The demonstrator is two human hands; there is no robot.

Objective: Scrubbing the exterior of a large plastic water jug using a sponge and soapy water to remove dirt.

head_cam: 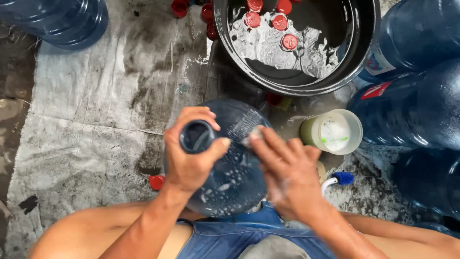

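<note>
**Water jug, soapy and upright between the knees**

Water jug (230, 158) of blue translucent plastic, the large round-shouldered kind, stands on the wet grey sacking (86, 120) just in front of the seated person, between the bare knees and above the denim shorts (239, 237). Its long axis runs bottom to neck, nearly straight up at the camera with a slight lean to the left, so the open neck (197, 136) faces upward.

The left hand (191, 153) is wrapped around that neck, fingers and thumb closed about the rim, holding the jug steady. The right hand (287, 175) lies flat on the shoulder with the fingers nearly straight, and something pale and foamy, probably a small sponge or cloth (252, 135), is pressed under the fingertips; I cannot tell which.

Suds and water beads cover the shoulder, so I judge the surface slippery. The wall looks stiff but thin, likely to give a little under pressure, and the jug seems empty and therefore light for its bulk. The narrow neck looks like the surest grip, since the wide wet body offers a palm nothing to catch.

Nearby are a black basin (369, 29) of soapy water with red caps (289, 41) floating, a cup of foam (335, 132), a blue-tipped brush (338, 180), and further blue jugs (412, 110) on the right.
</note>
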